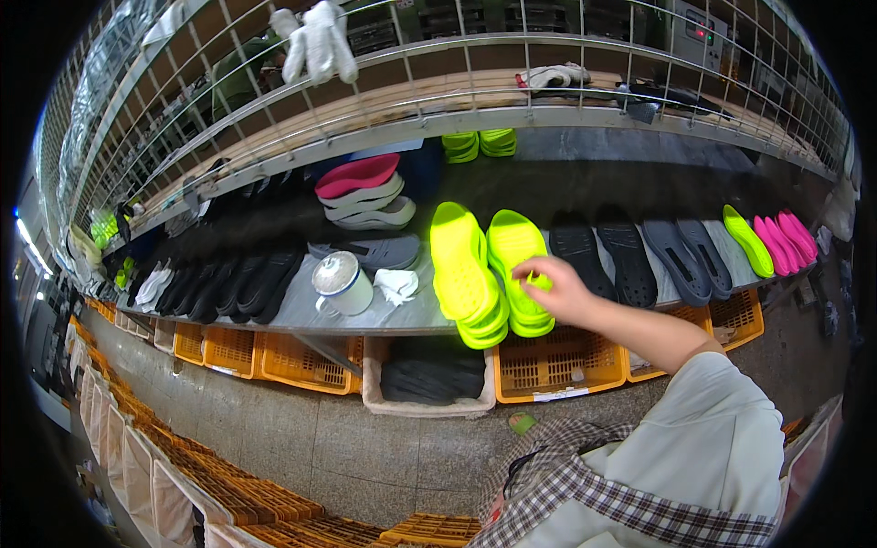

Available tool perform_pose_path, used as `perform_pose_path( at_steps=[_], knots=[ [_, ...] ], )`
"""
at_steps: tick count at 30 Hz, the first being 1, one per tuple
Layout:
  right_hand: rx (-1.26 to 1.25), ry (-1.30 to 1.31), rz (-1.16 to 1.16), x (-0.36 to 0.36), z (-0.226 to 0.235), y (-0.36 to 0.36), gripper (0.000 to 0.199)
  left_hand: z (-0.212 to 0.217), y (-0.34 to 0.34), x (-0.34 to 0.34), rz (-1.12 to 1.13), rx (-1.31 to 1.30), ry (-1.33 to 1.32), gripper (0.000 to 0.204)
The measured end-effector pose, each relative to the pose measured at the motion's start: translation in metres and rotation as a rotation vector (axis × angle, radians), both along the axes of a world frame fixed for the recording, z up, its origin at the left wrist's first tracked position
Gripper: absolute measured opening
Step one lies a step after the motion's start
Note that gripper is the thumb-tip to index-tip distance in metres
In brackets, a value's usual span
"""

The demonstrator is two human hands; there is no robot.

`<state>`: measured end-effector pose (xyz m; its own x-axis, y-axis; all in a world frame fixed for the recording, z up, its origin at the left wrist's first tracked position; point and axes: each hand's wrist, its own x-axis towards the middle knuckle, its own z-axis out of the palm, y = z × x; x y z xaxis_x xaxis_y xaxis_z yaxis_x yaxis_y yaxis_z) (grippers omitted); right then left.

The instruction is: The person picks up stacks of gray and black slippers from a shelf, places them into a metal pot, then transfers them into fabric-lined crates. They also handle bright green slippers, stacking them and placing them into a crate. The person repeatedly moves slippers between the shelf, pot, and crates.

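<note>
My right hand [554, 289] reaches in from the right over the right-hand stack of bright yellow-green foam shoe soles [513, 239]. Its fingers are loosely bent, with a gap between thumb and forefinger, and I see nothing held; whether they touch the top sole, I cannot tell. Close on the left stands a second stack of yellow-green soles [457, 256]. Both stacks jut past the table's front edge. Black soles [575, 251] lie just right of the hand. My left hand is out of view.
Dark grey soles [678, 256] and pink soles [786, 242] line the table [402, 310] rightward. Leftward are a lidded white mug [345, 290], crumpled white cloth [396, 286] and black soles [247, 283]. Orange crates [559, 365] stand below; a wire mesh guard [438, 73] runs behind.
</note>
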<state>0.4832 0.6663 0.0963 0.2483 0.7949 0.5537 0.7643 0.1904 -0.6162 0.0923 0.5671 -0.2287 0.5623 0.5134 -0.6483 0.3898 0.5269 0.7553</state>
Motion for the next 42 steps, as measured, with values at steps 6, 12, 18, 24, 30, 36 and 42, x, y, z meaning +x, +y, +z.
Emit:
perform_pose_path(
  at_steps=[6, 12, 18, 24, 30, 36, 42],
  knots=[
    [0.259, 0.534, -0.187, 0.2, -0.067, 0.119, 0.02, 0.043, 0.038, 0.02, 0.411, -0.133, -0.011, 0.03],
    [0.39, 0.547, -0.602, 0.378, -0.135, 0.253, 0.033, 0.11, -0.004, -0.012, 1.148, -0.265, -0.165, 0.027],
    [0.34, 0.816, -0.368, 0.437, -0.147, 0.328, 0.034, 0.128, -0.048, 0.001, 1.509, -0.399, 0.187, 0.019],
    [0.345, 1.058, -0.094, 0.47, -0.15, 0.348, 0.035, 0.123, -0.064, 0.03, 1.416, -0.423, 0.158, 0.011],
    [0.349, 1.259, 0.255, 0.494, -0.141, 0.312, 0.035, 0.121, -0.032, 0.017, 1.204, -0.432, 0.149, 0.017],
    [0.128, 1.598, 0.382, 0.436, -0.057, 0.179, 0.036, 0.112, 0.016, -0.014, 0.882, -0.395, 0.373, 0.018],
    [-0.042, 1.9, 0.158, 0.244, 0.055, 0.0, 0.042, 0.087, 0.048, -0.027, 0.557, 0.031, 0.243, 0.025]
  ],
)
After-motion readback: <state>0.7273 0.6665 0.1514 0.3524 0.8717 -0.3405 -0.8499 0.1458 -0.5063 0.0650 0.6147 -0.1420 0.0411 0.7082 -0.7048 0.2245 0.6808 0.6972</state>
